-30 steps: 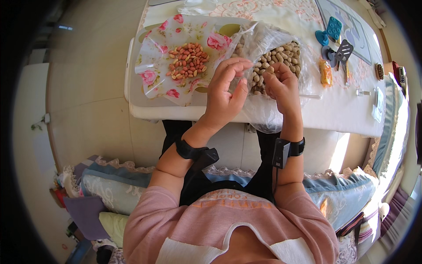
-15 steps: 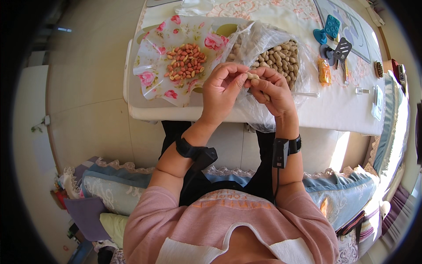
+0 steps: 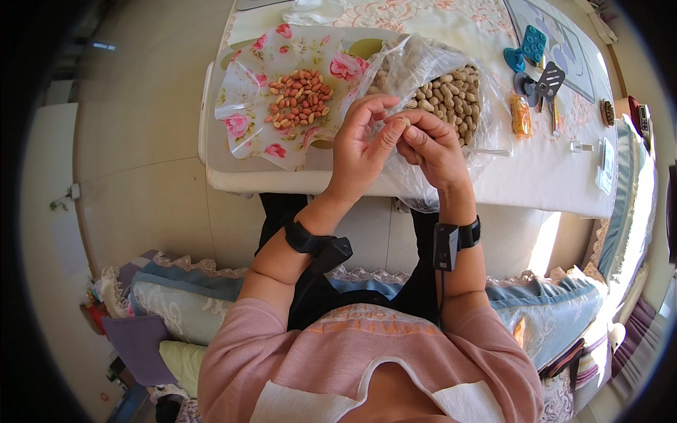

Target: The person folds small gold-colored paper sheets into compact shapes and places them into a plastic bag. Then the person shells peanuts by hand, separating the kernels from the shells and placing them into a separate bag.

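Observation:
Close together over the table's near edge, my left hand (image 3: 360,146) and my right hand (image 3: 436,149) meet at the fingertips. Both are closed on an unshelled peanut (image 3: 405,121), of which only a sliver shows between thumbs and forefingers. The curled fingers of the right hand hide whatever lies under them. Just beyond that hand, a clear plastic bag (image 3: 412,60) lies open, filled with peanuts in their shells (image 3: 451,95). To the left of my left hand, shelled reddish peanuts (image 3: 300,99) form a loose pile on a flowered plastic tray (image 3: 236,99) with a wavy rim.
At the table's right are a blue suction-cup holder (image 3: 534,42), a dark slotted spatula (image 3: 551,79), an orange packet (image 3: 521,116) and a small brush (image 3: 607,111). A pale embroidered cloth (image 3: 451,21) covers the table. Blue lace-edged seat cushions (image 3: 183,299) lie around me.
The fingertips have closed further over the peanut, which showed plainly before and is now mostly covered. My right hand has turned slightly inward, and my left thumb has moved toward the right.

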Tool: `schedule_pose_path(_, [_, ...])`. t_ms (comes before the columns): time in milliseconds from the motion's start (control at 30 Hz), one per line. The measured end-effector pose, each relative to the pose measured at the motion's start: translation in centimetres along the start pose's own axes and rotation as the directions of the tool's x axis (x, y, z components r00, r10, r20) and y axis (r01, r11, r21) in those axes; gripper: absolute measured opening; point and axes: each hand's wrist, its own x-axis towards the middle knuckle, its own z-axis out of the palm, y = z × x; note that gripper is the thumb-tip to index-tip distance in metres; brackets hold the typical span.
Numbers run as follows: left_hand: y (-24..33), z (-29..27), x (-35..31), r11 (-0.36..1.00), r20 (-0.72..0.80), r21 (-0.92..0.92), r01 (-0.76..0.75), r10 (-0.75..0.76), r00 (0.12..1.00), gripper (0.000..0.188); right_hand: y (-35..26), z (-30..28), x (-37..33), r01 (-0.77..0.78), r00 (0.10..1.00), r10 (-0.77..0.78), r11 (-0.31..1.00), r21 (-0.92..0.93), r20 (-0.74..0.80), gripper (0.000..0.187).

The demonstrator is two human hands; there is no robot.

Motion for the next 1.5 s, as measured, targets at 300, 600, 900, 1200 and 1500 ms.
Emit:
schedule_pose_path(300, [0.7,0.9,-0.9,0.992,0.098,-0.084,0.093,-0.084,0.992,0.035,1.9,2.1,-0.2,0.075,0.997,-0.078,0.985,-0.155,-0.013,0.015])
schedule_pose_path(600, [0.8,1.3,-1.3,0.982,0.072,-0.113,0.151,-0.144,0.987,0.033,2.5,2.6,-0.4,0.025,0.989,-0.058,0.971,-0.237,-0.134,0.018])
schedule_pose_path(900, [0.8,1.1,-0.8,0.91,0.147,-0.334,0.245,-0.207,0.967,0.042,2.2,2.7,-0.7,0.026,0.994,-0.039,0.993,-0.115,-0.106,0.02])
schedule_pose_path(1200, [-0.1,1.0,-1.5,0.983,0.048,-0.09,0.16,-0.156,0.987,0.029,4.5,2.4,-0.3,0.283,0.941,-0.333,0.873,-0.398,-0.062,0.022])
schedule_pose_path(1500, [-0.9,1.2,-1.7,0.99,0.024,-0.056,0.125,-0.124,0.992,0.029,5.1,2.7,-0.1,0.299,0.912,-0.397,0.813,-0.499,-0.1,0.021])
